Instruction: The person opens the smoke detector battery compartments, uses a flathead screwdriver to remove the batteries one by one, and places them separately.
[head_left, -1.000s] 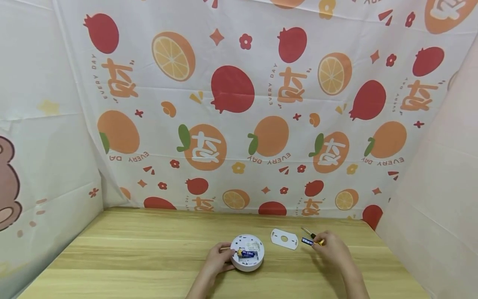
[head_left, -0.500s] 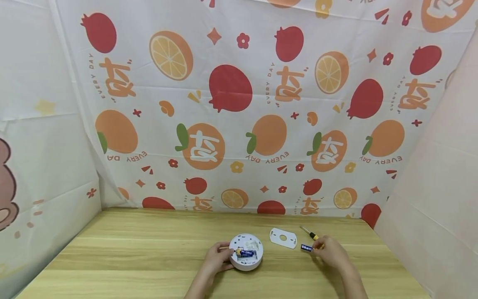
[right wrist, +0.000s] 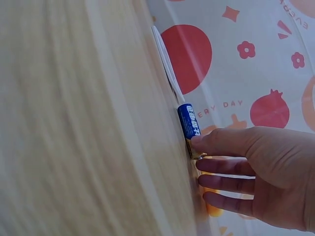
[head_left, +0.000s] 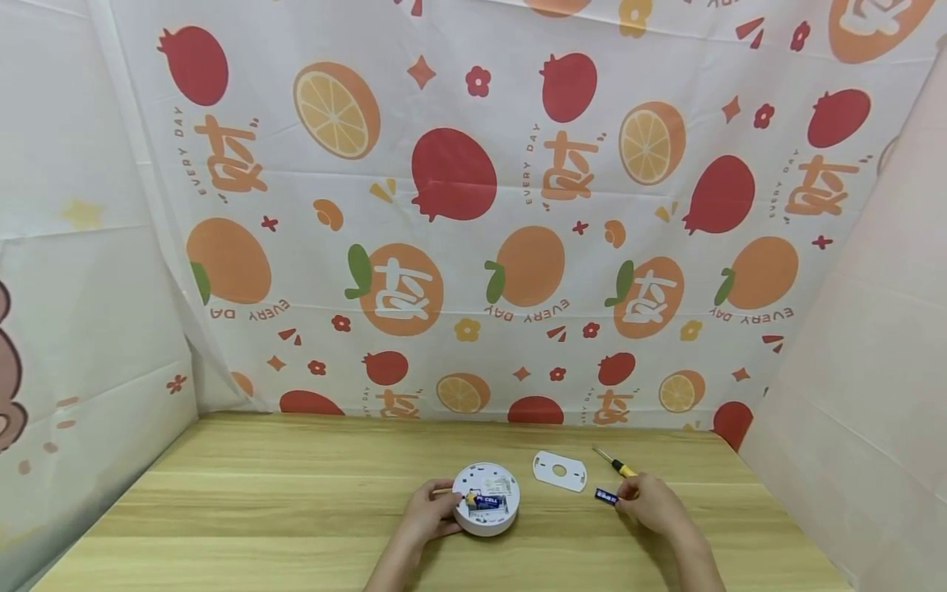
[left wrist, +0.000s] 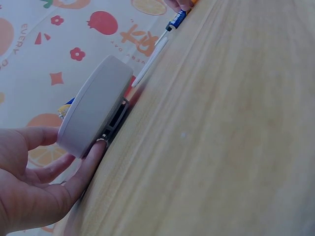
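My left hand (head_left: 432, 511) grips the rim of a round white device (head_left: 482, 480) that looks like a smoke detector, at the table's middle. Its back faces up, and a blue-and-gold battery (head_left: 490, 501) lies across its compartment. In the left wrist view the thumb and fingers hold the edge of the device (left wrist: 96, 105), which tilts against the table. To the right, my right hand (head_left: 657, 503) pinches the near end of a second blue battery (head_left: 606, 496). Seen from the right wrist, the thumb lies on this battery (right wrist: 188, 118), low at the tabletop; its contact with the wood is unclear.
A white mounting plate (head_left: 549, 469) with a round central hole lies between the hands, further back. Just beyond my right hand lies a screwdriver (head_left: 620, 468) with a yellow-and-black handle, partly hidden by the fingers. A fruit-print cloth (head_left: 473, 247) hangs behind the wooden table (head_left: 296, 493).
My right hand has drawn the battery slightly nearer to me, away from the screwdriver, whose handle shows more. My left hand keeps hold of the device. The head view has shifted slightly.
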The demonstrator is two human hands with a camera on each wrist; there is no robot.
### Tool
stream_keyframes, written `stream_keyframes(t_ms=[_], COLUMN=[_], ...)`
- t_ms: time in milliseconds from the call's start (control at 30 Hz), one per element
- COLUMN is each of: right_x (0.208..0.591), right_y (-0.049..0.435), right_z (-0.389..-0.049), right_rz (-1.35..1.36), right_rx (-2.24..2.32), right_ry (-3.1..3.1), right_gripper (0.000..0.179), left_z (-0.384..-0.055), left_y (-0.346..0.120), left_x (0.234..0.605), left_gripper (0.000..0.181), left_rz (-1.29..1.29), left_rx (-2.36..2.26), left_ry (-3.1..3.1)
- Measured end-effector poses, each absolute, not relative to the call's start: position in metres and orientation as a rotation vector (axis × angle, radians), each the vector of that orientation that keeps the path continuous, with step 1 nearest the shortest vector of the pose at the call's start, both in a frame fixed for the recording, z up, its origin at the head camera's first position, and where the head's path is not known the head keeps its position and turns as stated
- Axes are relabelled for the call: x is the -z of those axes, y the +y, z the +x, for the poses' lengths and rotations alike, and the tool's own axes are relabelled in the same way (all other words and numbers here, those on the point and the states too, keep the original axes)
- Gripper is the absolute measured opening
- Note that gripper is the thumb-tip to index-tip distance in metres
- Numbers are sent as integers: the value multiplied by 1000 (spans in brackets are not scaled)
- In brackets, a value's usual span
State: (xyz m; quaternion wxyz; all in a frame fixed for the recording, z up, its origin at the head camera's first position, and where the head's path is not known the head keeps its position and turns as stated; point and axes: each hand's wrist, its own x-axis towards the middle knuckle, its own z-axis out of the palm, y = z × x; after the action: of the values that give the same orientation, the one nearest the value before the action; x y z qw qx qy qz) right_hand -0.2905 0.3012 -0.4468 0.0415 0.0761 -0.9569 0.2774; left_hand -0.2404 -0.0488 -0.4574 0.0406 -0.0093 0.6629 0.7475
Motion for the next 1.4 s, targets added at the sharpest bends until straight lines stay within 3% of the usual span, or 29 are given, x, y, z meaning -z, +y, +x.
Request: stream_keyframes(t_ms=[900,1400], right_x=[442,419], right_y=[299,283], right_z=[-289,-284], right_rz=[246,323], right_rx=[-846,-850], right_ry=[-2963,-2884], right_gripper=[13,14], left_z=[-242,-241], left_y=[-49,-50], left_x=[457,456], left_gripper=[43,43], left_rz=[-49,-21], left_rx=[-2271,-2287], left_ry=[2026,2006])
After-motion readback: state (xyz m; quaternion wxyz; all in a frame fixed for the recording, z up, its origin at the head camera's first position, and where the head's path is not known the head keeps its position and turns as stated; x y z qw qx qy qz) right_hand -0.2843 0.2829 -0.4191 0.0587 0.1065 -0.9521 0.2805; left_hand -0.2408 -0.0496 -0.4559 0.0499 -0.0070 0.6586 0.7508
